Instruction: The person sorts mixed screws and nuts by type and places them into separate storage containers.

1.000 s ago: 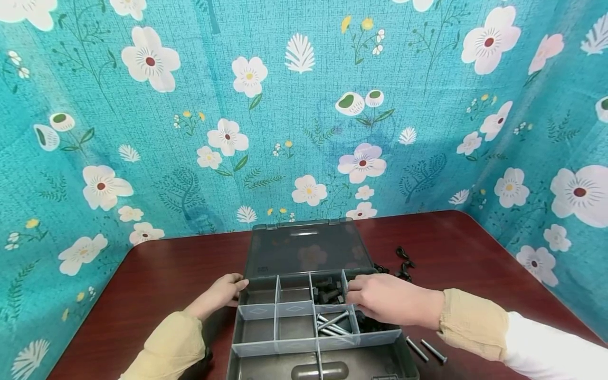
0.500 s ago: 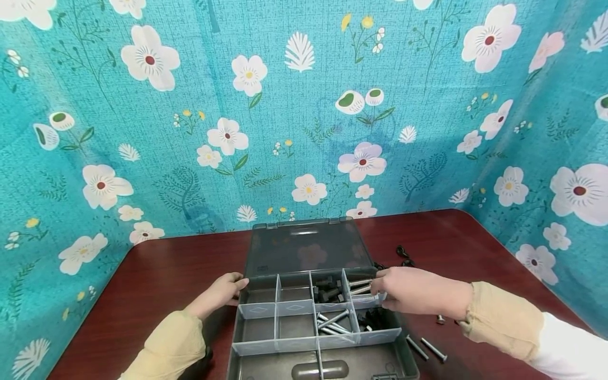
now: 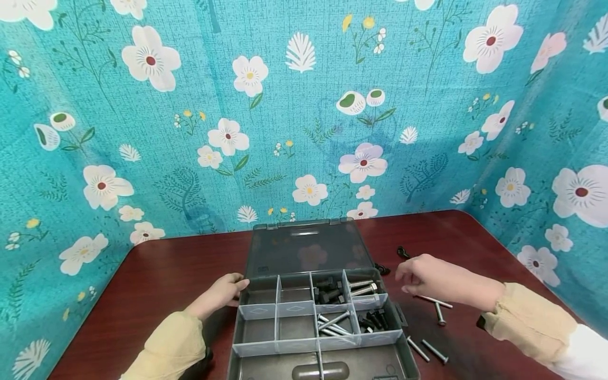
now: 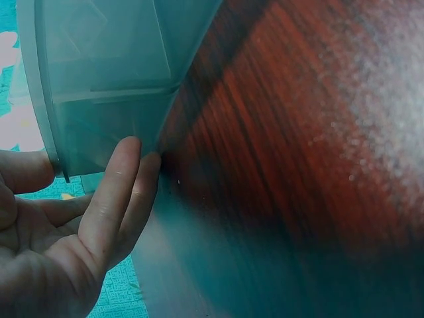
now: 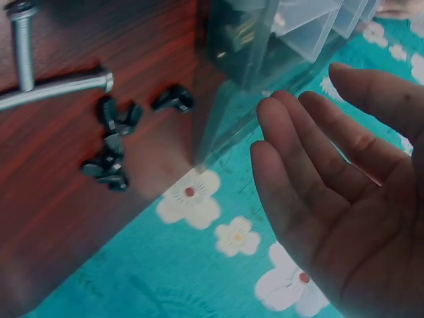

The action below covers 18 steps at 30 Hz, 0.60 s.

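Note:
My left hand [image 3: 228, 289] touches the rear left corner of a grey organizer box [image 3: 236, 330]. In the left wrist view its fingers [image 4: 112, 205] lie fairly straight against the outer wall. Beyond the box's right side, my right hand [image 3: 439, 277] hovers over the table with bent, relaxed fingers and nothing in its palm. Silver bolts [image 3: 363, 290] fill the rear right compartment, black bolts [image 3: 328, 290] the one beside it. In the middle row lie long silver screws [image 3: 332, 324] and more black bolts [image 3: 375, 319]. Small black wing-shaped pieces [image 5: 112, 129] lie near the right hand.
The box's lid [image 3: 309, 248] is folded back toward the flowered curtain [image 3: 304, 132]. Right of the box, loose silver bolts [image 3: 434, 351] lie on the red-brown table [image 3: 180, 264]. Another silver bolt [image 3: 440, 314] is nearer the right hand.
My right hand has left the rear right compartment and moved right over the table, uncovering the silver bolts and black bolts there. The left hand stays at the box corner.

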Tool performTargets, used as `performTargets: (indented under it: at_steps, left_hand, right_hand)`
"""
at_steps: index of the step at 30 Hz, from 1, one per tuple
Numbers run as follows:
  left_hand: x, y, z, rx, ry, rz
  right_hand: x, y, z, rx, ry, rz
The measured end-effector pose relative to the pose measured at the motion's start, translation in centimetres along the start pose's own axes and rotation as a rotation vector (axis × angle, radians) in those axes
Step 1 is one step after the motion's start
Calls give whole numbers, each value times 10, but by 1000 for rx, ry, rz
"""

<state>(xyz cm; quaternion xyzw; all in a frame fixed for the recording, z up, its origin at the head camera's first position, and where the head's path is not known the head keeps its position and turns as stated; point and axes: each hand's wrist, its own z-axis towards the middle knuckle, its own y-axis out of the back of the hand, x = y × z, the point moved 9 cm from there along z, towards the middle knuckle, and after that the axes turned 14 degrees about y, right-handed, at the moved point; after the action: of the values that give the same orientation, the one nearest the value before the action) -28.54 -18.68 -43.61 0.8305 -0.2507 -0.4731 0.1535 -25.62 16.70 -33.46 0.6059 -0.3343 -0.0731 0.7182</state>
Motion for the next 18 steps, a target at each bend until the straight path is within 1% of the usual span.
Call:
performTargets:
  at_steps: [4,7,11,14,18]
  left_hand:
    - [0,0,0,-1,0,1]
    - [0,0,0,0,0,0]
    - [1,0,1,0,-1,-7]
    - [1,0,1,2,-4,-9]
    - [1,0,1,1,-11,-7]
  right_hand:
    - [-14,0,-9,-27,-34,25]
    - [-24,-2,-15,-37,-54,18]
    - [-39,-7,-23,-44,-99,11]
    - [-50,-14,-30,-49,-131,30]
    - [-63,-20,-39,-67,-153,39]
